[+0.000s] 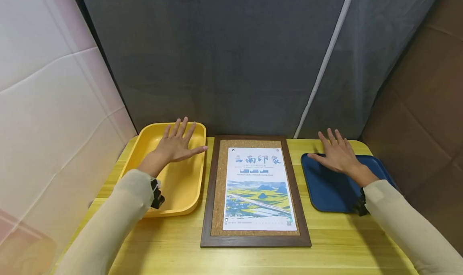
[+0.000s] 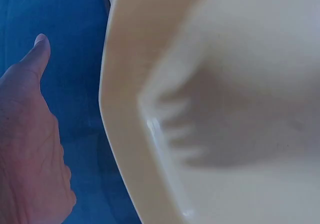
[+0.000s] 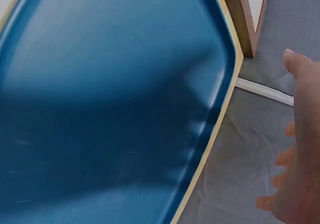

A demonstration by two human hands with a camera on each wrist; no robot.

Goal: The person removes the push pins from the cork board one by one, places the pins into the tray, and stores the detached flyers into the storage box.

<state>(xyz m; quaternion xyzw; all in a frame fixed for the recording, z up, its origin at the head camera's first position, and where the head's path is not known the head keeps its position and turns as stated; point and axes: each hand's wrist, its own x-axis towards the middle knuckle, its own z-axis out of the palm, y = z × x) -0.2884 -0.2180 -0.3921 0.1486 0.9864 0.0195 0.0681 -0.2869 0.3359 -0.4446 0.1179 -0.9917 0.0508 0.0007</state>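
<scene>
My left hand [image 1: 174, 148] hovers above a deep yellow tray [image 1: 182, 188], fingers spread and straight, with nothing held. On the other side, my right hand [image 1: 337, 156] is spread over a flat blue tray [image 1: 327, 194] and holds nothing either. Both hands cast shadows into the trays beneath them. Between the trays lies a brown-framed cork board [image 1: 218, 210]. A printed sheet [image 1: 257, 200] with large characters and a landscape picture covers most of the cork. Small round spots show near the sheet's corners; whether they are pins or holes I cannot tell.
The light wooden table [image 1: 253, 263] carries both trays and the board. Behind it hangs a dark grey curtain [image 1: 217, 66] with a pale strip [image 1: 327, 60]. A white sheet wall [image 1: 54, 106] stands at the left and a brown one [image 1: 427, 98] at the right.
</scene>
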